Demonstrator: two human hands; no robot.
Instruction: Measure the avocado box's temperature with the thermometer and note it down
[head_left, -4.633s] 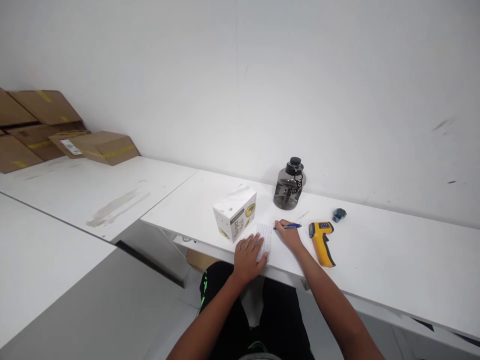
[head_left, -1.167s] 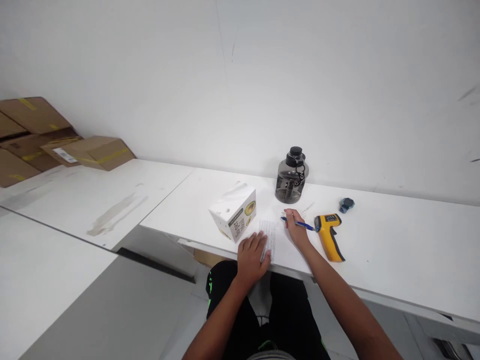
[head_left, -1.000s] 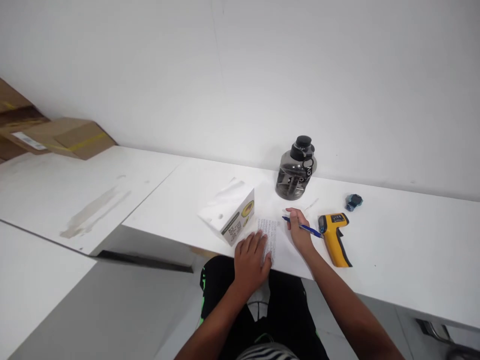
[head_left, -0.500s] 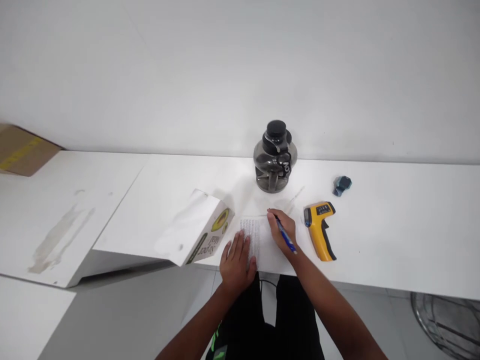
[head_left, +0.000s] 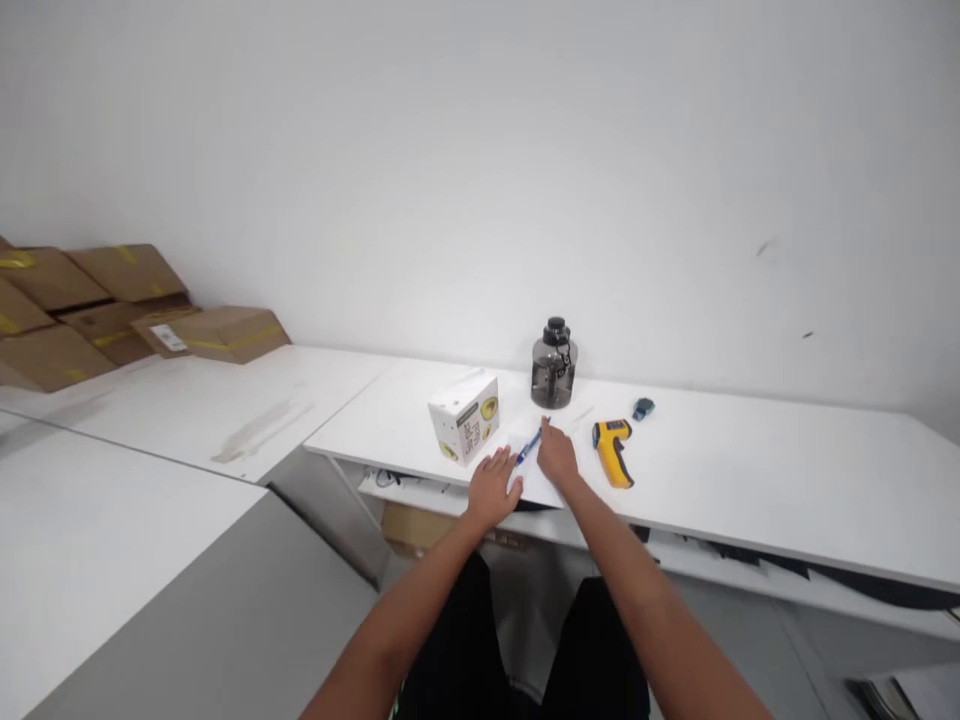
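My left hand [head_left: 491, 489] lies flat on the sheet of paper [head_left: 534, 484], fingers spread and nothing held. My right hand [head_left: 558, 456] pinches a blue pen [head_left: 529, 446] near its far end, and the pen slants down toward the left fingertips. Close to the left hand stands a white box [head_left: 466, 418] with avocado pictures on it. Behind the paper is a dark, see-through water jug [head_left: 553, 375] with a black cap. A yellow infrared thermometer [head_left: 614, 455] rests to the right of my right hand. The writing on the paper is too small to read.
A small dark object, perhaps a watch, [head_left: 643, 408] sits beyond the thermometer. Several cardboard boxes [head_left: 127, 272] are piled at the far left against the wall. Under the white table [head_left: 750, 470] runs a shelf [head_left: 420, 492] with things on it.
The view has tilted up, showing more boxes and the shelf. The pen has swung from lying back over my right wrist to pointing toward my left hand. My left hand still rests on the paper.
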